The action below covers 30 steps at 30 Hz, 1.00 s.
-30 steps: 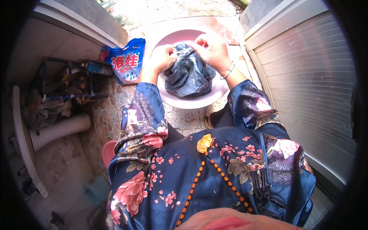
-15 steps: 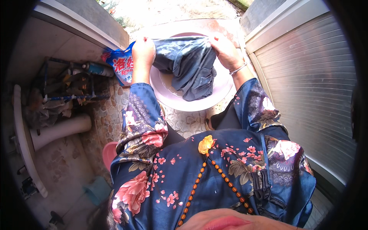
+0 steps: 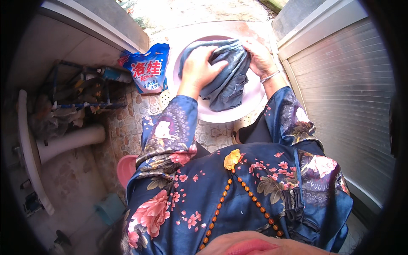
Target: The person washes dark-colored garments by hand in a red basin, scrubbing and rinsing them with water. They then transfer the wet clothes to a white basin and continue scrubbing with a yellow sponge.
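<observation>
A wet, dark blue-grey piece of clothing [image 3: 223,78], with paler patches along its top, hangs bunched in a wide pale pink basin [image 3: 231,117]. Which garment it is, I cannot tell. My right hand [image 3: 260,59] pinches its upper right edge near the basin's far right side. On its left part lies my left hand [image 3: 200,68], fingers bent over the fabric and thumb pointing right; the fingertips are partly hidden. Left of the basin a blue and red bag of detergent [image 3: 148,70] stands upright on the floor.
A blue-framed rack [image 3: 83,104] of odds and ends stands at the left, beside a white pedestal basin [image 3: 70,142]. Close to my left side are a pink tub [image 3: 126,170] and a teal container [image 3: 109,209]. A ribbed metal door [image 3: 340,85] rises at the right.
My left hand has moved right, from the cloth's stretched left end onto its middle. The cloth has gone from spread taut to bunched, and the detergent bag is more exposed.
</observation>
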Each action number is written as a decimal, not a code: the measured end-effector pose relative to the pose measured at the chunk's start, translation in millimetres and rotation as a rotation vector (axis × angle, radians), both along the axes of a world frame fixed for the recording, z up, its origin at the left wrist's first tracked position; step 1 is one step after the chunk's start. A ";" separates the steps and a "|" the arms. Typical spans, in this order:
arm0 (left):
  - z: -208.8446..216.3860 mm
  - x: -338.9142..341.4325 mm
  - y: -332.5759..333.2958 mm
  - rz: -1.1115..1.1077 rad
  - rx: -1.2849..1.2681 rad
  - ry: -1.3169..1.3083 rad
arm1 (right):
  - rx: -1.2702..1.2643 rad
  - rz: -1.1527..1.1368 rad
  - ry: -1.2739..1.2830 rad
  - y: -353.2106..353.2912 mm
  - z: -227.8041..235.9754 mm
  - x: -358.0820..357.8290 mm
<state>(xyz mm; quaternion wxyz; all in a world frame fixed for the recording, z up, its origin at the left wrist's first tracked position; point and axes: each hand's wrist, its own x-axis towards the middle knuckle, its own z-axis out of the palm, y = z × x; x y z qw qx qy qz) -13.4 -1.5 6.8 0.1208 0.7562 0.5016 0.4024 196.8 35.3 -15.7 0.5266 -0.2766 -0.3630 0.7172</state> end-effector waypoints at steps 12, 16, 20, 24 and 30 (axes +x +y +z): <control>-8.9 8.5 -5.1 0.193 0.144 0.156 | 0.354 0.138 -0.744 -1.2 12.6 15.0; -12.7 7.5 -3.8 0.189 0.219 0.109 | 0.415 0.102 -0.691 -0.9 10.7 13.9; -9.7 10.0 -5.6 0.242 0.198 0.057 | 0.401 0.089 -0.677 -1.5 11.0 14.8; -8.9 9.5 -3.6 0.270 0.228 0.081 | 0.275 0.189 -0.632 -6.1 19.5 5.4; 1.1 4.5 -1.8 0.112 0.131 0.085 | 0.184 0.073 -0.613 -4.2 11.8 0.3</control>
